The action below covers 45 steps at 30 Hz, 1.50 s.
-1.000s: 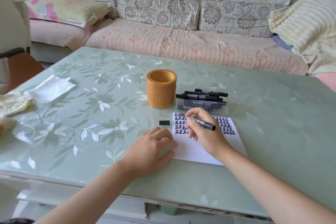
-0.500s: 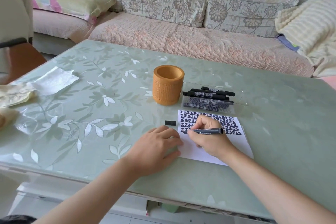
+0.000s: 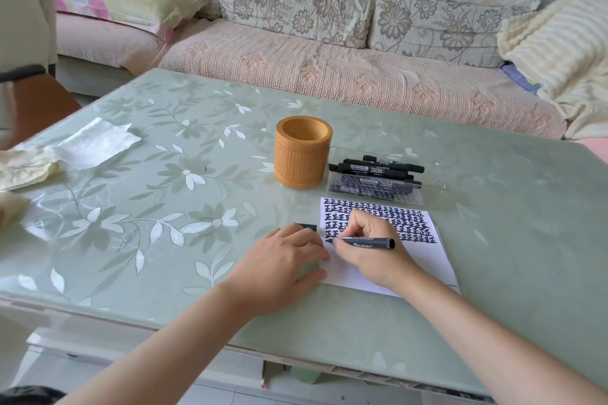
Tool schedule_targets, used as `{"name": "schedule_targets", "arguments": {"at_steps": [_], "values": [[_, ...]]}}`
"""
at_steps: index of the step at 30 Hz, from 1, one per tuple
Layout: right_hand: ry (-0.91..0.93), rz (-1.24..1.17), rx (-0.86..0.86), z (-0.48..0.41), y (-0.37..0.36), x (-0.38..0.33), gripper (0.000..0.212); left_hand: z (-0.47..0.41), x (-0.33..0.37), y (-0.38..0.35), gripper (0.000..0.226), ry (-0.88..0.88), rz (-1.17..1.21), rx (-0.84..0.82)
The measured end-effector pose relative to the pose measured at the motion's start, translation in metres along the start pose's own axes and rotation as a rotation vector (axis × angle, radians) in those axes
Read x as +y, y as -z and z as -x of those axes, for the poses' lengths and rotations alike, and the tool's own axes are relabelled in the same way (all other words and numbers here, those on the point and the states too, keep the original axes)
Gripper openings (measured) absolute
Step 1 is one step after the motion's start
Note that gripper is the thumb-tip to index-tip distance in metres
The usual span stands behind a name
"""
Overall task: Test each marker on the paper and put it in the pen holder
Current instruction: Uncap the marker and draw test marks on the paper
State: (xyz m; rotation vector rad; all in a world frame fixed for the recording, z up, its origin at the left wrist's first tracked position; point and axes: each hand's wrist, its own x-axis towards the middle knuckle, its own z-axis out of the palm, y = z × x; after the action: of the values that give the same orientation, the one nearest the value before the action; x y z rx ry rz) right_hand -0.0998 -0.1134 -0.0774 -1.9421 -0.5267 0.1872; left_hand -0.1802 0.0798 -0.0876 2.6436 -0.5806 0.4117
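Right hand [image 3: 375, 258] pinching marker [image 3: 365, 243], barrel now level, steeper earlier, tip on paper [image 3: 426, 261]; left hand [image 3: 279, 268] stays flat.

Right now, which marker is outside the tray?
The marker in the right hand, tip on the paper; the other markers lie in the clear tray.

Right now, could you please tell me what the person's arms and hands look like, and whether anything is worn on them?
The left arm and right arm are bare up to the frame's edge, with no sleeve in view. The left hand and right hand wear no gloves, and no ring, watch or bracelet shows.
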Motion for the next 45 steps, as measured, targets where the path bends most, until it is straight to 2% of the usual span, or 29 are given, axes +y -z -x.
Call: {"name": "schedule_targets", "arguments": {"at_steps": [5, 12, 20, 26, 33, 42, 45], "values": [[0.03, 0.013, 0.03, 0.001, -0.001, 0.001, 0.033, 0.001, 0.001, 0.0, 0.027, 0.012, -0.001, -0.004], [0.038, 0.001, -0.028, 0.001, 0.002, 0.003, 0.025, 0.0, 0.0, -0.001, 0.026, 0.016, -0.001, -0.003], [0.049, 0.008, -0.008, 0.0, 0.001, 0.005, 0.028, 0.001, -0.001, -0.001, 0.026, 0.017, 0.004, 0.003], [0.05, -0.007, -0.077, 0.002, 0.003, 0.001, 0.026, 0.001, -0.001, -0.001, 0.024, 0.008, 0.016, 0.011], [0.057, -0.002, -0.076, 0.003, 0.002, -0.001, 0.024, 0.001, -0.002, -0.002, 0.024, 0.005, 0.017, 0.017], [0.008, -0.185, 0.065, 0.002, 0.006, 0.0, 0.02, -0.002, -0.001, 0.001, 0.024, 0.006, 0.013, 0.001], [0.037, -0.152, 0.086, 0.004, 0.008, -0.007, 0.015, -0.005, -0.001, 0.003, 0.024, 0.011, 0.02, -0.021]]}}
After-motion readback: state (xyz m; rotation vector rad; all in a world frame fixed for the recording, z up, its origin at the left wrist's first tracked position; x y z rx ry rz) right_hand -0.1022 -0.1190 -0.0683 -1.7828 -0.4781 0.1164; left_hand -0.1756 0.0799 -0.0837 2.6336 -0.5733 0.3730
